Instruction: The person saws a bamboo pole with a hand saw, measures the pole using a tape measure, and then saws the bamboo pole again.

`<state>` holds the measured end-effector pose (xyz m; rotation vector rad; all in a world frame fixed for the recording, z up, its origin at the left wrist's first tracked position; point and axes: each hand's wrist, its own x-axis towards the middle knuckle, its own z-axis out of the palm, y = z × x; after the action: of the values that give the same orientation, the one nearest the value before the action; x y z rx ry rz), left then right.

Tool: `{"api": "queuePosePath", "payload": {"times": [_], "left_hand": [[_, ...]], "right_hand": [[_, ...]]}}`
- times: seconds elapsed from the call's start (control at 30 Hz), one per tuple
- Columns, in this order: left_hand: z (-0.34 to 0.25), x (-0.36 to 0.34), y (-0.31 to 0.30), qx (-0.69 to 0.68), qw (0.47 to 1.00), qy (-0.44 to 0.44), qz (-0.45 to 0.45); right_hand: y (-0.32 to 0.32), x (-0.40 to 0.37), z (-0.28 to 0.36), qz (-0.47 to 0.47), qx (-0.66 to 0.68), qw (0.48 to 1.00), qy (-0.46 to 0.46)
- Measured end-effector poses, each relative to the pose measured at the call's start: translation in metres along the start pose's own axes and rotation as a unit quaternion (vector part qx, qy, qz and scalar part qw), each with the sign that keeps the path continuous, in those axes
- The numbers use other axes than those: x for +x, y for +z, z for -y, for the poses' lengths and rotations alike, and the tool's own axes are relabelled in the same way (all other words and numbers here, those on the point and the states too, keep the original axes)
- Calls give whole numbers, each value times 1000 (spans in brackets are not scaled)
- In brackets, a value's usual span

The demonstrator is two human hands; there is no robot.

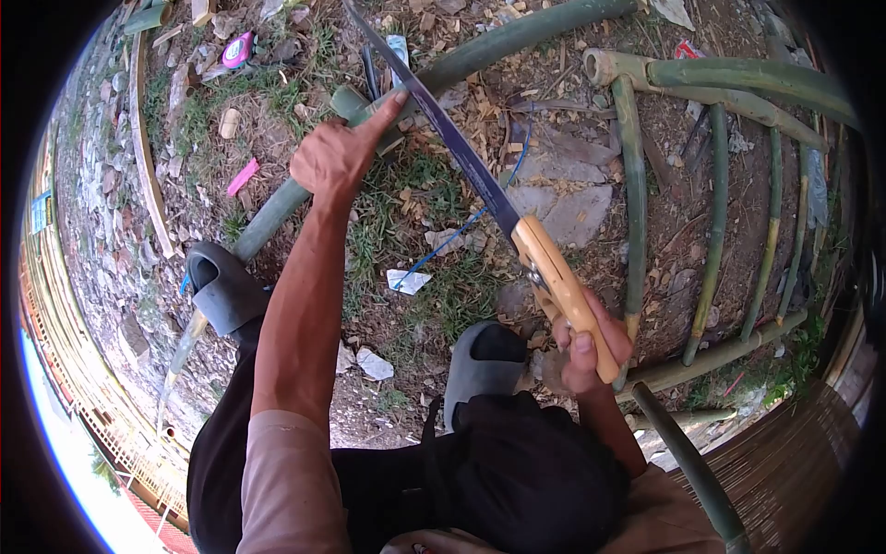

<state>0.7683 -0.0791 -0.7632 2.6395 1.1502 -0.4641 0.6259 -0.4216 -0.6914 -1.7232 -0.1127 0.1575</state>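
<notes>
While the right hand (586, 346) is wrapped tight around the pale wooden handle of the saw (554, 277), the left hand (340, 155) is clamped down on the bamboo pole (277, 208) — fingers curled over it, index finger stretched toward the blade. That finger looks placed to steady the blade where it crosses the pole; the palm probably keeps the pole from rolling. Pole lies slantwise on dirt and grass, from top right to bottom left, with the left slipper (221, 291) standing on its lower stretch, likely to pin it as well. Right slipper (480, 365) is on the ground, apart from the pole. Counts: one saw, one pole under the blade, two grey slippers, one pink tape measure (237, 48) near the top edge, one bamboo frame (738, 74) on the right — at least four thin rungs show.
</notes>
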Motion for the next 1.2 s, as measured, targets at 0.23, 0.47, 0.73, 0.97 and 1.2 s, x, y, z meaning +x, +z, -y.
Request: {"api": "queuePosePath", "payload": {"times": [0.23, 0.47, 0.73, 0.97, 1.2], "left_hand": [[-3, 2, 3, 17, 998, 24, -57], [3, 3, 18, 1, 982, 46, -182], [-1, -2, 13, 23, 983, 33, -180], [2, 3, 12, 2, 988, 39, -152], [0, 3, 18, 0, 983, 35, -181]], "right_hand": [[-10, -5, -9, 16, -28, 999, -12], [33, 51, 6, -21, 3, 1000, 22], [-4, -11, 15, -22, 99, 995, 24], [46, 54, 2, -28, 7, 999, 15], [53, 65, 16, -6, 43, 996, 74]]}}
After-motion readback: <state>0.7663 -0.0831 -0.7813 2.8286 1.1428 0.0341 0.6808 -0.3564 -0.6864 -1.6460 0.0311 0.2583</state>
